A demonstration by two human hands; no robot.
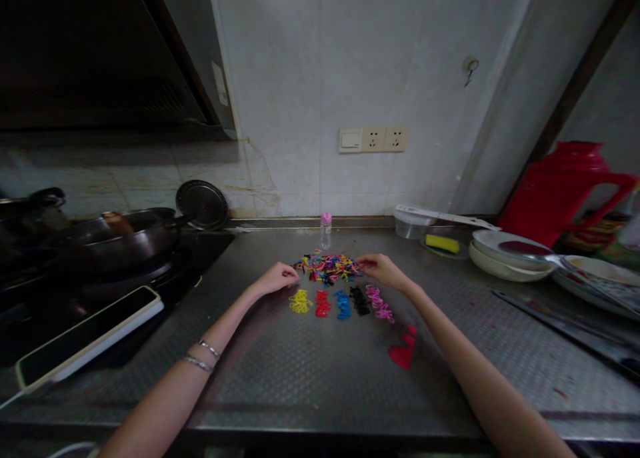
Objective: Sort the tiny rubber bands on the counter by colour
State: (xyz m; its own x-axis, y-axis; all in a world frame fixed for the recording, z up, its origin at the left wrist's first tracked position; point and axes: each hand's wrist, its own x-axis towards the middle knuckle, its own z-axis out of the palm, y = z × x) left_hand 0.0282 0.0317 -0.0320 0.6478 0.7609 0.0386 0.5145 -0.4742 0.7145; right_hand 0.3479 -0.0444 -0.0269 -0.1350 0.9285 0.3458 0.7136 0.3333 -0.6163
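A mixed heap of small coloured elastic bands (327, 267) lies on the metal countertop (300, 378). At its left edge is my left hand (277, 278), fingers curled together; whatever they may hold is too small to make out. My right hand (381, 270) reaches the heap's right edge with its fingertips pinched, and their contents are hidden among the bands. In front of the heap, a row of single-colour piles runs from yellow bands (301, 301) through red bands (323, 303), blue bands (343, 305) and black bands (359, 301) to pink bands (380, 303).
Behind the heap stands a small clear bottle (326, 233) with a pink cap. Red heart-shaped pieces (403, 351) lie near my right forearm. Leftward are a phone (90, 335) and a pan (125, 238); rightward, a yellow sponge (443, 245), stacked bowls (510, 261) and a red thermos jug (555, 195).
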